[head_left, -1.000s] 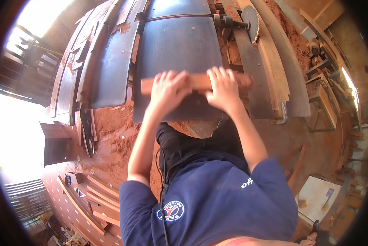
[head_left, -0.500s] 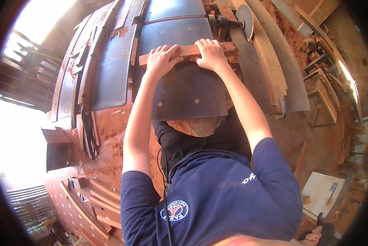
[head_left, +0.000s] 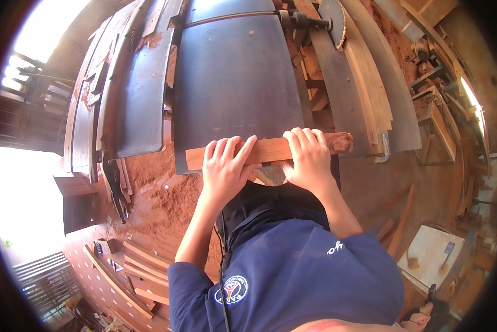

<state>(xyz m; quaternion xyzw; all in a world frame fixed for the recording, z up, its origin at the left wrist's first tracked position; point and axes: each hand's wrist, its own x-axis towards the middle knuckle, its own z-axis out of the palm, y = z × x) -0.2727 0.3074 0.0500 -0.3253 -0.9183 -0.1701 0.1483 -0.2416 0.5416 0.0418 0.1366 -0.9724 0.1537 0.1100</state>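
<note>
A reddish-brown wooden block [head_left: 274, 150], long and rough at its right end, lies crosswise at the near edge of the dark metal machine table [head_left: 234, 77]. My left hand [head_left: 226, 166] grips it left of its middle, fingers over the top and thumb on the near side. Toward the rough end, my right hand [head_left: 308, 160] holds it the same way. The block's underside is hidden, so I cannot tell whether it rests on the metal or is held just above it.
A toothed circular saw blade [head_left: 332, 23] on a shaft stands at the far right, beside a long wooden board [head_left: 370, 83]. Another metal table [head_left: 143, 99] runs along the left. Sawdust [head_left: 160, 193] covers the floor, where wooden strips [head_left: 143, 263] lie at lower left.
Both hands have drawn the wooden block toward my body, from partway up the metal table to its near edge. My elbows are more bent.
</note>
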